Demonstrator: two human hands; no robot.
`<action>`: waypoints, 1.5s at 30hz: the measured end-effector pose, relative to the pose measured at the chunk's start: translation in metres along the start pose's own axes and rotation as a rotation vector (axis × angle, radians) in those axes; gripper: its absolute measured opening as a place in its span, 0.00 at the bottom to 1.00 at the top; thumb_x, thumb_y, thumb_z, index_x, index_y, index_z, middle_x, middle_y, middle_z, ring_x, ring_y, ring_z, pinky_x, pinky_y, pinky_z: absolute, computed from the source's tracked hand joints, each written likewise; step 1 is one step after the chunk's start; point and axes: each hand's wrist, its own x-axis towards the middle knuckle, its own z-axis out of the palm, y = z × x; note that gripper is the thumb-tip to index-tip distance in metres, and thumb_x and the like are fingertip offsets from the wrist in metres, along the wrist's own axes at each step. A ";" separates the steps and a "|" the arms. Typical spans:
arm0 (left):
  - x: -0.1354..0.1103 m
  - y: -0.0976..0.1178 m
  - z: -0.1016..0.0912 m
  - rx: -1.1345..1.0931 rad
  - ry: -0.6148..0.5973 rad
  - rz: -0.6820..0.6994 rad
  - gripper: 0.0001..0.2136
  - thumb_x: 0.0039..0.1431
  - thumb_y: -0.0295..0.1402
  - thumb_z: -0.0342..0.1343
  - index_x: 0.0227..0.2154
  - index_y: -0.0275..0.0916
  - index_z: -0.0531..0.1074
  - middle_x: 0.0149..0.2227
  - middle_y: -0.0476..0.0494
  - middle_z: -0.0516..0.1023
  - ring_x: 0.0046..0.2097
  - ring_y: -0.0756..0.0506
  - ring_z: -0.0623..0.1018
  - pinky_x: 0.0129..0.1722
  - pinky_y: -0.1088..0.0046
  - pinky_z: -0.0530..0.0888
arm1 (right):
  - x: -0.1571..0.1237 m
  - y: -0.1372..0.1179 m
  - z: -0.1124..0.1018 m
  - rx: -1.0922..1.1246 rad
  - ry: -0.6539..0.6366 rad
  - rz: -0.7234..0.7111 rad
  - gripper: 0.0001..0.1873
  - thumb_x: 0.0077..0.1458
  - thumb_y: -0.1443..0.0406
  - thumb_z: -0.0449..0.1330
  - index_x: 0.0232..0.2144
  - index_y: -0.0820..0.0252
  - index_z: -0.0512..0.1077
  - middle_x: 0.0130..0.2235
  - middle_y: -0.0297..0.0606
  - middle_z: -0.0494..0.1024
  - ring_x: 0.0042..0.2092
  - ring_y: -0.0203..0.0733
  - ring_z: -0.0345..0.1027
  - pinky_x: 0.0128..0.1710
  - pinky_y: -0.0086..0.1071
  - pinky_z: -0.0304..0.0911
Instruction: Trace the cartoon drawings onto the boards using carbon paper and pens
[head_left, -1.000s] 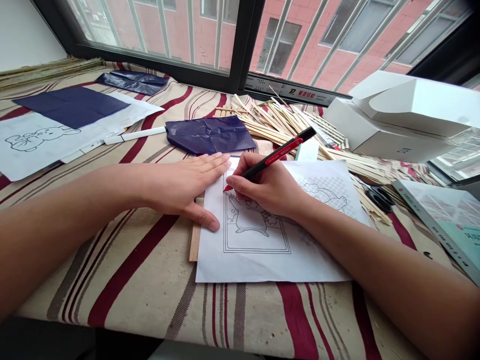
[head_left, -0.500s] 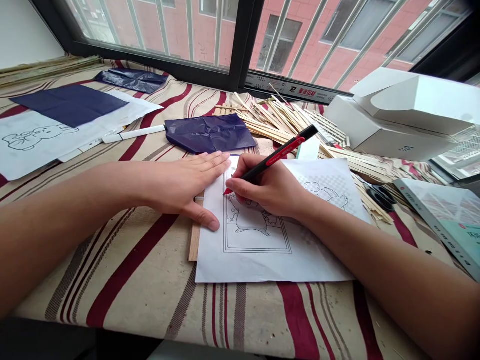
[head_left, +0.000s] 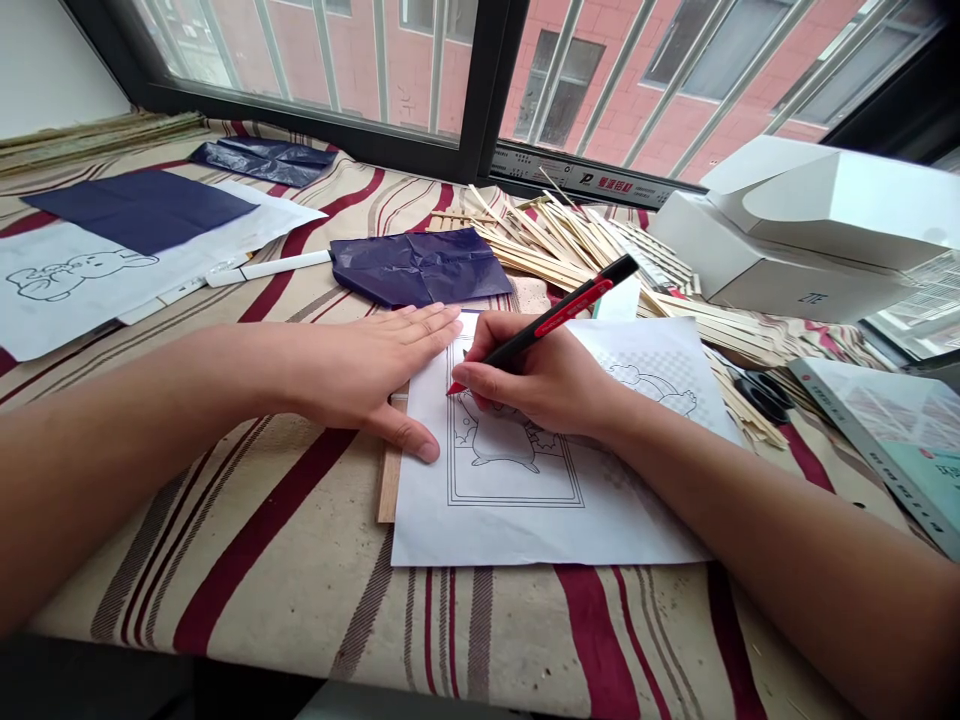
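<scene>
The sheet [head_left: 480,535] lies near the middle of the tabletop's front edge, over a board [head_left: 389,490] that pokes out along the sheet's left side. On it is a line drawing of a plump figure inside a ruled border; a second drawing, on a checked ground, is partly covered by the right arm.

The left hand [head_left: 367,370] lies flat on the sheet's left side, fingers nearly together, thumb spread away. The right hand [head_left: 540,375] pinches the pen [head_left: 566,310] between thumb and fingers, its red tip at the border's left line, the black end tilted up to the right.

Just beyond the left hand is a creased blue sheet [head_left: 420,268], with a white stick [head_left: 289,267] at its left end. Strips [head_left: 555,240] are heaped toward the back edge, beside a white box [head_left: 802,285] near the back right corner. A book [head_left: 877,430] lies by the right edge, near black rings [head_left: 761,397]. Toward the left edge, blue paper [head_left: 142,210] partly covers a rabbit drawing [head_left: 67,310].
</scene>
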 end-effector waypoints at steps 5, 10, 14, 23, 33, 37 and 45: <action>0.001 0.004 -0.002 0.010 -0.040 -0.042 0.63 0.54 0.73 0.53 0.78 0.30 0.41 0.79 0.27 0.32 0.79 0.27 0.39 0.77 0.50 0.45 | 0.000 0.001 0.000 0.008 0.006 -0.004 0.14 0.55 0.64 0.70 0.28 0.56 0.67 0.22 0.26 0.74 0.23 0.33 0.64 0.23 0.29 0.58; 0.001 0.006 -0.003 -0.017 -0.032 -0.049 0.63 0.53 0.72 0.56 0.77 0.28 0.43 0.79 0.27 0.32 0.79 0.25 0.39 0.77 0.50 0.45 | -0.002 0.001 -0.001 0.020 -0.002 -0.018 0.14 0.55 0.66 0.70 0.28 0.56 0.67 0.22 0.27 0.74 0.23 0.32 0.64 0.23 0.29 0.58; 0.001 0.004 -0.002 -0.004 -0.039 -0.042 0.62 0.54 0.72 0.54 0.78 0.31 0.43 0.80 0.28 0.32 0.79 0.27 0.38 0.77 0.50 0.44 | -0.001 0.000 -0.003 0.034 -0.069 -0.010 0.14 0.54 0.65 0.72 0.28 0.57 0.69 0.22 0.27 0.75 0.23 0.32 0.64 0.23 0.29 0.58; 0.001 0.006 -0.002 0.012 -0.049 -0.052 0.63 0.55 0.72 0.54 0.77 0.28 0.41 0.79 0.26 0.30 0.79 0.25 0.38 0.76 0.48 0.46 | -0.004 -0.002 -0.002 0.003 -0.082 -0.050 0.12 0.56 0.65 0.70 0.29 0.58 0.69 0.23 0.27 0.75 0.24 0.32 0.64 0.24 0.28 0.59; 0.002 0.006 -0.002 0.022 -0.033 -0.054 0.62 0.55 0.71 0.56 0.78 0.29 0.42 0.79 0.26 0.33 0.79 0.24 0.41 0.76 0.48 0.47 | -0.004 0.002 0.001 -0.022 0.010 -0.042 0.13 0.58 0.65 0.67 0.29 0.55 0.65 0.22 0.26 0.74 0.23 0.32 0.63 0.24 0.29 0.59; 0.001 0.006 -0.003 0.035 -0.062 -0.057 0.63 0.55 0.72 0.53 0.78 0.27 0.39 0.79 0.26 0.29 0.79 0.25 0.37 0.77 0.50 0.45 | -0.004 0.001 -0.002 -0.022 -0.067 -0.068 0.11 0.56 0.65 0.69 0.29 0.57 0.69 0.23 0.28 0.75 0.24 0.32 0.65 0.24 0.29 0.60; 0.002 0.005 -0.002 0.036 -0.041 -0.070 0.63 0.53 0.73 0.53 0.77 0.29 0.42 0.79 0.27 0.32 0.79 0.26 0.39 0.77 0.50 0.45 | -0.003 0.001 0.001 -0.015 -0.006 -0.087 0.13 0.58 0.67 0.68 0.29 0.57 0.67 0.23 0.27 0.75 0.23 0.31 0.64 0.24 0.28 0.61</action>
